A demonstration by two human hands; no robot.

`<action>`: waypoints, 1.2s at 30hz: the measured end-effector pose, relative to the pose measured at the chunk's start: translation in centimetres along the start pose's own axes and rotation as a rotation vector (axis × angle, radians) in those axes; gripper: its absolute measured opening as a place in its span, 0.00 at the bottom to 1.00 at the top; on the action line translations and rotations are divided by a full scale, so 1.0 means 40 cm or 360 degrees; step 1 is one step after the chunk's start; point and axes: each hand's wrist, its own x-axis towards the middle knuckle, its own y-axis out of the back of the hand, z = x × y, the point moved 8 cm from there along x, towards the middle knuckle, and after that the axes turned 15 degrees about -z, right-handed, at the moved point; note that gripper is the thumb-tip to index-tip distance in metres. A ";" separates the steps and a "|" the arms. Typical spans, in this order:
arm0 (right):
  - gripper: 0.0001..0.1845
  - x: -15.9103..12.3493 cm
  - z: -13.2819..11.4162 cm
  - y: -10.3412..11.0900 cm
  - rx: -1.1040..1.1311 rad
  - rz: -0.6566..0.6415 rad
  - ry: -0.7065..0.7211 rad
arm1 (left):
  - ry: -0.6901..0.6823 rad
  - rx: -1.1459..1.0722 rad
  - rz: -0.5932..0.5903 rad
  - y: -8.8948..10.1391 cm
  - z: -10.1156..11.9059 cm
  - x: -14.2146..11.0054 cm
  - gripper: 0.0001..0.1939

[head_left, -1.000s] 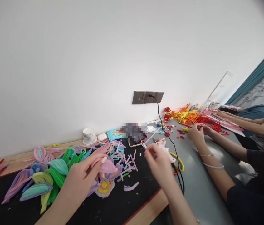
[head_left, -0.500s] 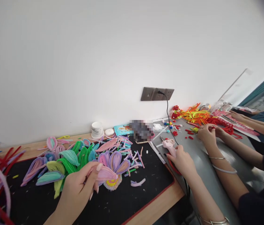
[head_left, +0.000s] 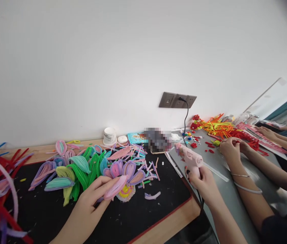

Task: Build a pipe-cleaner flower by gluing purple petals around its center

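Observation:
My left hand is closed on a pink pipe-cleaner petal, pinched between thumb and fingers. Behind and below that petal lies a flower with purple petals and a yellow, pink and white centre. My right hand grips a pale pink glue gun by its handle. A clear glue stick juts from the gun's back, and its nozzle end points left. Green, teal and purple pipe-cleaner leaves are piled left of the flower.
Cut pipe-cleaner bits lie scattered on the black mat. A paper cup and a phone stand near the wall. A black cord runs to the wall socket. At right, a co-worker's hands work beside red pipe cleaners.
My right hand has lifted the glue gun off the grey table and turned it leftward. The petal in my left hand is tilted upward more. The view has shifted slightly left.

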 end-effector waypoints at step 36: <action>0.23 -0.117 -0.066 -0.345 0.1117 -0.1227 -0.0157 | 0.0226 -0.0452 0.0467 0.013 -0.049 -0.035 0.11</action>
